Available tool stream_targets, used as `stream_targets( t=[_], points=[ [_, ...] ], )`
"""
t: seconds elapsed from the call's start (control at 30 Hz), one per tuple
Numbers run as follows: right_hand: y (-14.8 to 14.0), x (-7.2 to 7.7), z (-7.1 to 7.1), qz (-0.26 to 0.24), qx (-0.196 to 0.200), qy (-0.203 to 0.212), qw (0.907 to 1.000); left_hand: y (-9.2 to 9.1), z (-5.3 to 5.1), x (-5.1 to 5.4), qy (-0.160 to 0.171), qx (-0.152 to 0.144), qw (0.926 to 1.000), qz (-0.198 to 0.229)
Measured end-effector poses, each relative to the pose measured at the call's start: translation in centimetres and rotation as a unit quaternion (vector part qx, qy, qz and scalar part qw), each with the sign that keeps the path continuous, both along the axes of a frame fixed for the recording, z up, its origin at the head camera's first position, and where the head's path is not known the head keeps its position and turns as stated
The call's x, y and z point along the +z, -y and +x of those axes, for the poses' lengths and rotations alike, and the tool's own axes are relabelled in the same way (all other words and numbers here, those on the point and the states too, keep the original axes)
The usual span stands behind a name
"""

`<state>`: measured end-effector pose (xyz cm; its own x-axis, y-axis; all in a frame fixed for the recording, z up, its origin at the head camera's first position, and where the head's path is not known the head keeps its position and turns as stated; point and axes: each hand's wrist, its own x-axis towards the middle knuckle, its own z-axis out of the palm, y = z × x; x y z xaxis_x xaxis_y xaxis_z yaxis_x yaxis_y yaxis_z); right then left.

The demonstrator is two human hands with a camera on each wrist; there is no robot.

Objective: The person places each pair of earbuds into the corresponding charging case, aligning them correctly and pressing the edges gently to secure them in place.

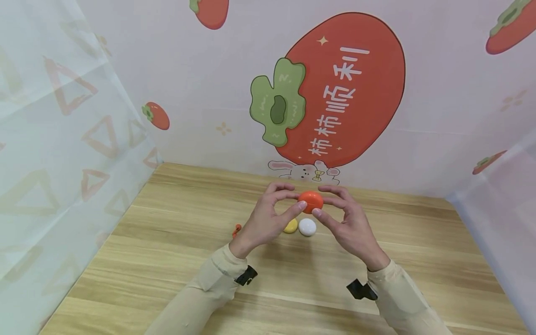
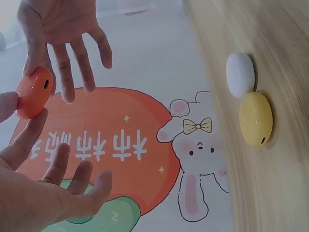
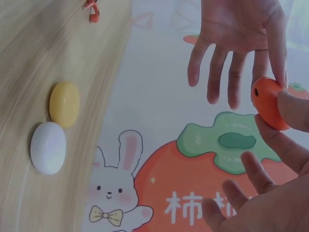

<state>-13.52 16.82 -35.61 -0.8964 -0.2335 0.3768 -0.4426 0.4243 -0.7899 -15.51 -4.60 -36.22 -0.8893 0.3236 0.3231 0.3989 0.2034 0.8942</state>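
Both hands hold an orange earbud case (image 1: 311, 203) in the air above the table, one at each end. My left hand (image 1: 267, 217) pinches it between thumb and index finger, the other fingers spread apart. From the other side my right hand (image 1: 352, 227) grips it the same way. The lid looks closed, with a thin seam across the front. A small dark port shows in the case's underside in the wrist views. Below the hands, a yellow case (image 3: 64, 104) and a white case (image 3: 48, 148) lie side by side on the wood.
Orange earbuds (image 3: 93, 11) lie on the wooden table (image 1: 176, 223) to the left, partly behind my left hand in the head view. A printed cloth backdrop (image 1: 201, 83) with persimmons and a rabbit rises at the table's back edge, with cloth walls on both sides.
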Motion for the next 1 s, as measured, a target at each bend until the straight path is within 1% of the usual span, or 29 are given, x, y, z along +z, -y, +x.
stream_targets(
  t=[0.2, 0.5, 1.0],
  points=[
    [0.0, 0.1, 0.0, 0.001, -0.004, -0.005, 1.0, 0.0, -0.1, 0.3, -0.001, 0.0, 1.0, 0.0],
    [0.0, 0.2, -0.1, -0.011, -0.002, -0.002, 0.9999, -0.2, -0.3, 0.8, -0.009, 0.003, 0.9999, -0.005],
    [0.2, 0.2, -0.1, -0.006, 0.002, -0.004, 1.0, -0.5, -0.4, 1.7, -0.012, -0.001, 0.9999, -0.004]
  ],
)
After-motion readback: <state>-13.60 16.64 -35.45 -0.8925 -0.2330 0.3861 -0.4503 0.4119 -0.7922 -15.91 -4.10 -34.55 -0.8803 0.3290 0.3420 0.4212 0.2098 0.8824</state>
